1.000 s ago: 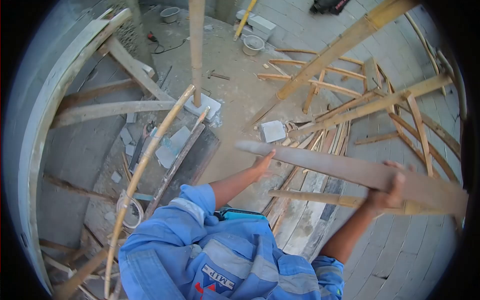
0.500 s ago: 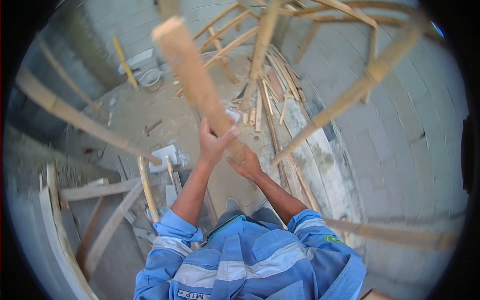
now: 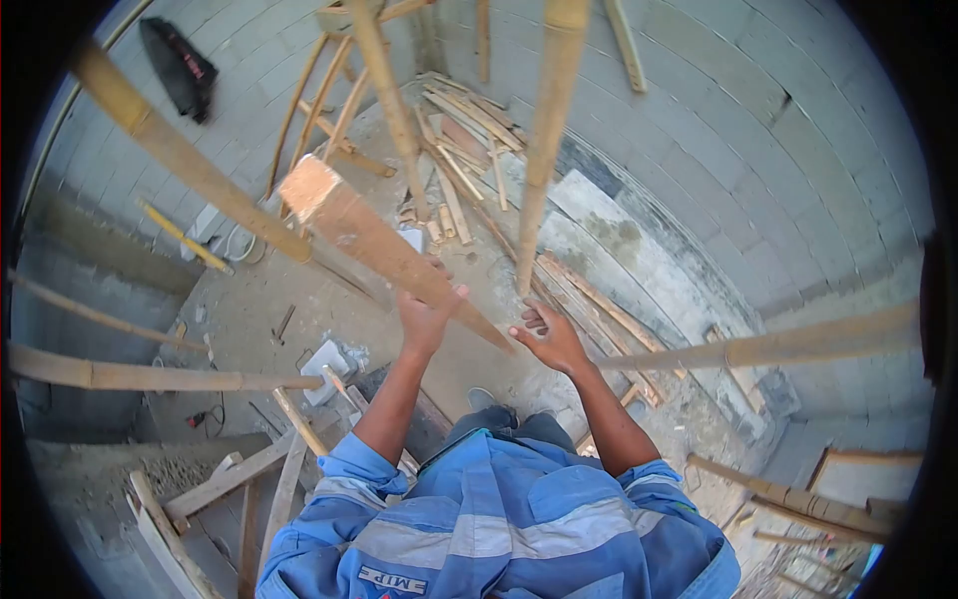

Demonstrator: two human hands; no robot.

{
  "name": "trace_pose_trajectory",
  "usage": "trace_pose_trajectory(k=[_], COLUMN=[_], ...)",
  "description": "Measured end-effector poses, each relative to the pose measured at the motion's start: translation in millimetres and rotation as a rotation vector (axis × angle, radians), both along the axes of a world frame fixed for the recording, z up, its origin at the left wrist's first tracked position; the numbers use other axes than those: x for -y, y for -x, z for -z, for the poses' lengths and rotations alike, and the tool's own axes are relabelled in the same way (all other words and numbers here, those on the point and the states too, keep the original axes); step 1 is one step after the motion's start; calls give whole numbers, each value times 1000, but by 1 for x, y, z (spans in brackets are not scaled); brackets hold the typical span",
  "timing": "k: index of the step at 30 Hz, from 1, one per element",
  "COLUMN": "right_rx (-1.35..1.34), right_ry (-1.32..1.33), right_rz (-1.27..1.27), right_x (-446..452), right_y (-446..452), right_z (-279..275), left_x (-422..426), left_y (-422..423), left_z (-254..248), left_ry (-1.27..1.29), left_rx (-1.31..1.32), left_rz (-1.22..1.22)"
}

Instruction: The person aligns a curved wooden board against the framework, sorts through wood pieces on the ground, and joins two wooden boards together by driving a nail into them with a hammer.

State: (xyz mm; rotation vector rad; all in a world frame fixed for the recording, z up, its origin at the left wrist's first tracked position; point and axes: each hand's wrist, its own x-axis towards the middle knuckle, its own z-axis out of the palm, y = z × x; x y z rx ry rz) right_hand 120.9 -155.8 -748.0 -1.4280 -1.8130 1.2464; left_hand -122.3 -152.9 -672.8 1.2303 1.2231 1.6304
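A long wooden beam (image 3: 384,250) slants through the middle of the view, its pale cut end up at the left and its other end low near my feet. My left hand (image 3: 427,317) is wrapped round it at about the middle. Just right of the beam, my right hand (image 3: 547,337) is off the wood, with its fingers apart and slightly curled and nothing in them.
Bamboo poles (image 3: 554,130) rise around me on several sides. Loose wood strips (image 3: 469,130) lie by the block wall (image 3: 718,130). A wooden frame (image 3: 190,519) is at the lower left, and a yellow level (image 3: 185,237) leans at the left.
My right hand has come off the beam and moved right. The beam's upper end has dropped lower and further left, with my left hand still on it. The view has turned to the right.
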Motion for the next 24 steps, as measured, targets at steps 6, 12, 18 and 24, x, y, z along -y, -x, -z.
trace_pose_trajectory(k=[6, 12, 18, 24], right_rx=[55, 174, 285, 433], right_ry=[-247, 11, 237, 141], right_rz=[22, 26, 175, 341], right_x=[50, 109, 181, 258], right_y=[-19, -89, -182, -255], right_z=[2, 37, 134, 165], left_x=[33, 50, 41, 16], left_y=[-78, -129, -138, -134], left_z=[10, -32, -97, -92], left_ry=[-28, -136, -97, 92], left_rx=[-18, 80, 396, 480], left_rz=[181, 340, 529, 491])
